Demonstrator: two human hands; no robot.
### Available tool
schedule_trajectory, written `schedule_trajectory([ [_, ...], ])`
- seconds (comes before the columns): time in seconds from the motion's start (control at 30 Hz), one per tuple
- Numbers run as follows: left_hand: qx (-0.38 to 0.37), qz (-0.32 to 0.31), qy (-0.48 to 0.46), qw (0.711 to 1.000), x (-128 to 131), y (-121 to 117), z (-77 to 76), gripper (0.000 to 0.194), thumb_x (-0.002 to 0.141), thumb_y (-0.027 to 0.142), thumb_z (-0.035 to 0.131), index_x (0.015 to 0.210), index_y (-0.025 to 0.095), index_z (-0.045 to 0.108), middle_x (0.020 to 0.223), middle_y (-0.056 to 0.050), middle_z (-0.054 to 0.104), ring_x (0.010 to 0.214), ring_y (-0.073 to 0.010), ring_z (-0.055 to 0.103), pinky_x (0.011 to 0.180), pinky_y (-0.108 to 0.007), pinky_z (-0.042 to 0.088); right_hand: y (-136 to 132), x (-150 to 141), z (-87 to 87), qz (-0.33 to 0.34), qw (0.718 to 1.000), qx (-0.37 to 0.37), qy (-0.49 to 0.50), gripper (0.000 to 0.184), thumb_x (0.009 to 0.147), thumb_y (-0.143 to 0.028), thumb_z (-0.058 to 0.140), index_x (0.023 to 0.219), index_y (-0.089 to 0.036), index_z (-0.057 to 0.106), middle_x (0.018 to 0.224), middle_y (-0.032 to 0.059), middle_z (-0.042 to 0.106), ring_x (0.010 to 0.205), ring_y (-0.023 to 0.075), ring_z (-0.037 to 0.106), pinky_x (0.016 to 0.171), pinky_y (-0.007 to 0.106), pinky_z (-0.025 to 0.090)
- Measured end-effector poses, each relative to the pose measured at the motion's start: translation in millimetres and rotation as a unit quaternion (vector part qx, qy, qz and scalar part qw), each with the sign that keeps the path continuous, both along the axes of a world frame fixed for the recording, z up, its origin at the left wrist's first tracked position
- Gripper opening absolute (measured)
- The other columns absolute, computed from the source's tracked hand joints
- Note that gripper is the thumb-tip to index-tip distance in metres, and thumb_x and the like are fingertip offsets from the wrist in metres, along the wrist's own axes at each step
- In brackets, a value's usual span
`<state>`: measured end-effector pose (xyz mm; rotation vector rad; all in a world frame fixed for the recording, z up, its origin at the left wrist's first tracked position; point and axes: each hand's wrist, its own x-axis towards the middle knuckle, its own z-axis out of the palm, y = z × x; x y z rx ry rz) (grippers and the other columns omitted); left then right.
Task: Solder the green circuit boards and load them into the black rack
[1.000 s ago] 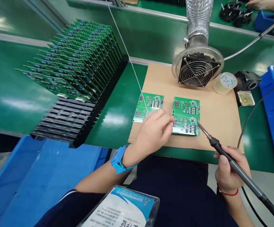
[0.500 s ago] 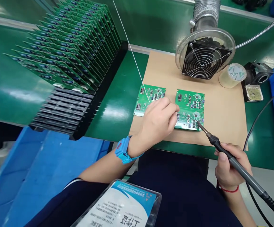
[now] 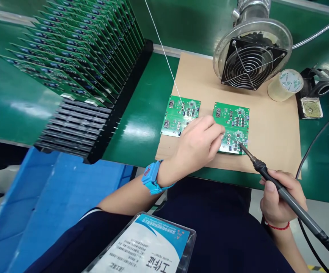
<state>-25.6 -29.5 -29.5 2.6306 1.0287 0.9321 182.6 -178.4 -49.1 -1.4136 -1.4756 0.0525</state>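
My right hand is closed around a soldering iron. The iron's tip meets the lower right part of a green circuit board, among its small chips. Over that board's left edge, my left hand is closed in a pinch. A thin solder wire runs down from above into this hand; its end near the fingertips is too fine to follow. A second circuit board lies to the left, partly covered by my left hand. Both boards carry digit displays and rest on brown cardboard.
A black rack with several upright boards stands at left. A fume fan hangs behind the boards. Right of it are a tape roll and an iron stand with a sponge. Blue bins flank the bench.
The iron's tip has shifted slightly up the right board, and my left hand has moved a little to the right across its left edge. The whole view has also shifted slightly.
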Motion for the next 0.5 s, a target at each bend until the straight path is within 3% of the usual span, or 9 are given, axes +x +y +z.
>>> schedule_trajectory([
  [0.23,-0.034,0.005,-0.009,0.999,-3.8,1.2,2.9,0.021,0.097,0.009,0.046,0.093,0.016,0.066,0.085,-0.005,0.062,0.077,-0.0165,0.057,0.070,-0.031,0.047,0.2,0.2,5.9,0.004,1.000,-0.017,-0.005,0.024,0.088,-0.017,0.068,0.112,-0.020,0.072,0.080,0.0015,0.069,0.065,0.0163,0.066,0.058,0.032,0.055],
  [0.5,0.023,0.011,0.031,0.999,0.5,3.0,-2.2,0.024,0.096,0.010,0.044,0.089,0.019,0.065,0.084,-0.005,0.062,0.080,-0.0197,0.054,0.071,-0.033,0.042,-3.1,2.5,10.0,0.016,1.000,-0.008,0.008,0.025,0.089,-0.018,0.067,0.113,-0.020,0.072,0.079,0.0018,0.069,0.064,0.0170,0.065,0.055,0.033,0.053],
])
